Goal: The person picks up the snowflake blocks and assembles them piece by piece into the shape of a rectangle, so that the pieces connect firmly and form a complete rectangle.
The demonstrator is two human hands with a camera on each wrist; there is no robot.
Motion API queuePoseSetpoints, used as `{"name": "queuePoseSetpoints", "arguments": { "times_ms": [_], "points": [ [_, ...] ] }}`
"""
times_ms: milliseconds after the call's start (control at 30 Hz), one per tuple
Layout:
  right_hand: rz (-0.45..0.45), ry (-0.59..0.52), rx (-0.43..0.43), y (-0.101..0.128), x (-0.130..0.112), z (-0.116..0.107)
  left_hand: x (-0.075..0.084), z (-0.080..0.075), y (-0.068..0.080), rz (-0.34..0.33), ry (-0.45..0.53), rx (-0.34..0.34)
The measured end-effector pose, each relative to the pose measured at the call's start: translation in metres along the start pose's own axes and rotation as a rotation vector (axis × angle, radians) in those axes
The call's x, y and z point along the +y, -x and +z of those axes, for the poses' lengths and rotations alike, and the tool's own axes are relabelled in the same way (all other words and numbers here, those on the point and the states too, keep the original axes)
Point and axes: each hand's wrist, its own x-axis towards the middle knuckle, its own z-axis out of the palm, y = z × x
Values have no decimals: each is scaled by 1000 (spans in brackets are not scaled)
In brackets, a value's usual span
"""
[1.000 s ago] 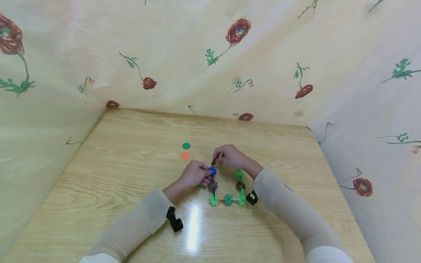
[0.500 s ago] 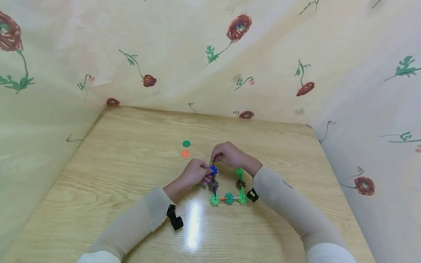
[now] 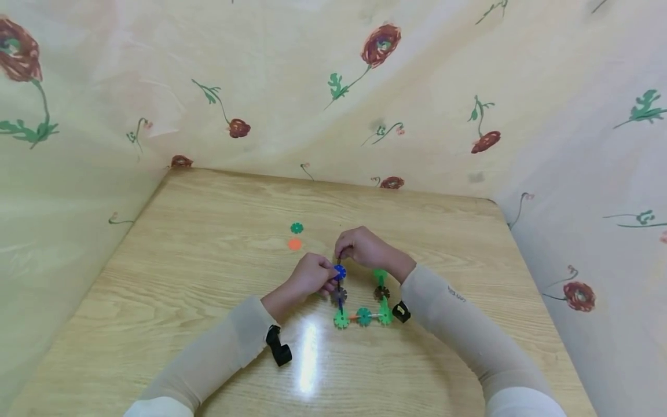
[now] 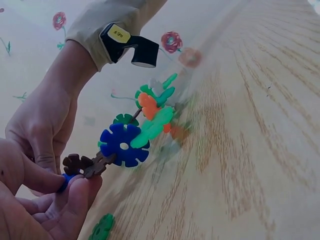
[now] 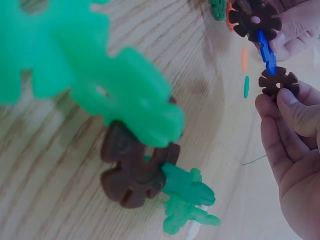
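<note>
My left hand (image 3: 312, 274) pinches a blue flower-shaped interlocking disc (image 3: 340, 273) at the far end of a chain of such discs. Between the thumb and fingers of my right hand (image 3: 362, 246) is a brown disc (image 5: 279, 82), which meets the blue disc's edge in the right wrist view; how deep it sits is unclear. Another brown disc (image 5: 255, 20) joins the blue one on its other side. The chain bends in a U, through a light green corner disc (image 3: 341, 318), a teal disc (image 3: 363, 316) and a second green corner (image 3: 384, 315), up to a green end disc (image 3: 380, 275).
A loose green disc (image 3: 297, 228) and an orange disc (image 3: 294, 244) lie on the wooden table (image 3: 208, 243) beyond my left hand. Another green disc (image 4: 102, 227) lies near that hand in the left wrist view. Flower-printed cloth (image 3: 281, 87) encloses the table's back and sides.
My right hand has turned the brown disc from a slant to line up with the blue disc and brought it against that disc's edge. My left hand has kept its hold.
</note>
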Motion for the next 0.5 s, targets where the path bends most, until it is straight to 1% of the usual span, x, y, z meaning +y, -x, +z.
{"name": "queuePoseSetpoints", "arguments": {
  "times_ms": [233, 500],
  "points": [
    [5, -31, 4, -1, -1, -1, 2, 0, 3, 19, 15, 17],
    [40, -73, 13, -3, -1, 2, 5, 2, 5, 36, 20, 75]
  ]
}}
